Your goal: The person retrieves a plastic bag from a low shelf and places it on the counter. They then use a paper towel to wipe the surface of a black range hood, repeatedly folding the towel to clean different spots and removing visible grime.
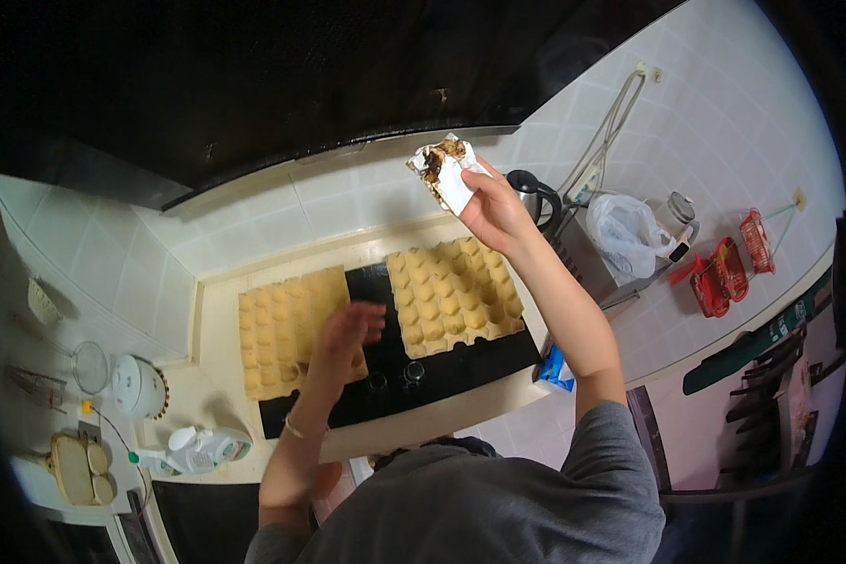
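My right hand [493,208] grips a folded white wipe or paper [455,187] smeared with brown grime, raised just below the edge of the dark range hood [352,144]. My left hand [352,328] is slightly blurred, empty with fingers apart, over the inner edge of the left egg tray [275,324]. A second yellowish molded-pulp egg tray [451,296] lies to its right. Both trays rest on the black glass cooktop [374,282], whose two knobs [414,371] show at the front.
Left on the counter are detergent bottles [201,451] and a white lidded pot [137,386]. At right stand an electric kettle [532,197], a white plastic bag [624,233] and a glass jar [677,211]. Red baskets [730,278] hang on the tiled wall. A blue package [555,370] lies beside the cooktop.
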`<state>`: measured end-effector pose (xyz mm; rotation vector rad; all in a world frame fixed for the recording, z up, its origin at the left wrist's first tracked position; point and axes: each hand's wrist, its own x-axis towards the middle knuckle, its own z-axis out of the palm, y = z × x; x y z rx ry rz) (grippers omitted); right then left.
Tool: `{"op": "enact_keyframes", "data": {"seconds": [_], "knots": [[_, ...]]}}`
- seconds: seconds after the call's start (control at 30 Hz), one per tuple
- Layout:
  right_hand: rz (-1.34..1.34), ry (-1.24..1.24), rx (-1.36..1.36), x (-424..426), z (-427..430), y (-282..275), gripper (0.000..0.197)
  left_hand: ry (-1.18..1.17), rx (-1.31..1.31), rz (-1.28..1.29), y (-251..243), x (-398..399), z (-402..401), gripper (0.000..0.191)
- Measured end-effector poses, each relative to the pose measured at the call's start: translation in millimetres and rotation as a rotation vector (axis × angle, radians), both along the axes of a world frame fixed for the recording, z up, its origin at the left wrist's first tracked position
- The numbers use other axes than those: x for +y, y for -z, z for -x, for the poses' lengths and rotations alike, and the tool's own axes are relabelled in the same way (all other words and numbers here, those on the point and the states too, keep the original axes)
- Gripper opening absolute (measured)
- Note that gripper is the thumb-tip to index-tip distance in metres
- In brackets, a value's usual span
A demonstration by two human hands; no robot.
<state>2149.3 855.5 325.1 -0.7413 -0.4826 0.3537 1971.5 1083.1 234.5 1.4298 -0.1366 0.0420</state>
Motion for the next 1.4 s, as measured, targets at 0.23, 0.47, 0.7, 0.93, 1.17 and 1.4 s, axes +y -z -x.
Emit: {"op": "enact_keyframes", "data": {"seconds": [0.23,0.47,0.7,0.93,1.17,1.4], "knots": [[0.281,-0.268,-0.192,7.5,46.8,-1.8,0.024,0.025,-0.055,0.289,-62.2,-7.7,-47.5,0.036],[0.959,-0.004,-0.608,5.8,56.6,-17.0,0.017,0.231,0.002,0.112,-76.0,-1.0,-52.9,0.033],[0.98,0.067,-0.722,11.9,62.3,-22.9,0.016,0.138,-0.094,-0.194,-71.9,-9.8,-61.8,0.011],[0.456,-0.147,0.028,13.4,37.5,5.9,0.029,-0.027,-0.207,-0.08,-56.8,-7.9,-80.3,0.007],[0.572,0.795,-0.55,-0.8,12.3,-49.0,0.029,-0.124,-0.094,-0.187,-41.4,-0.2,-71.9,0.011],[0.35,1.997,-1.661,2.6,-47.0,-194.8,0.035,-0.045,-0.129,-0.129,-22.6,9.0,-47.0,0.016]]}}
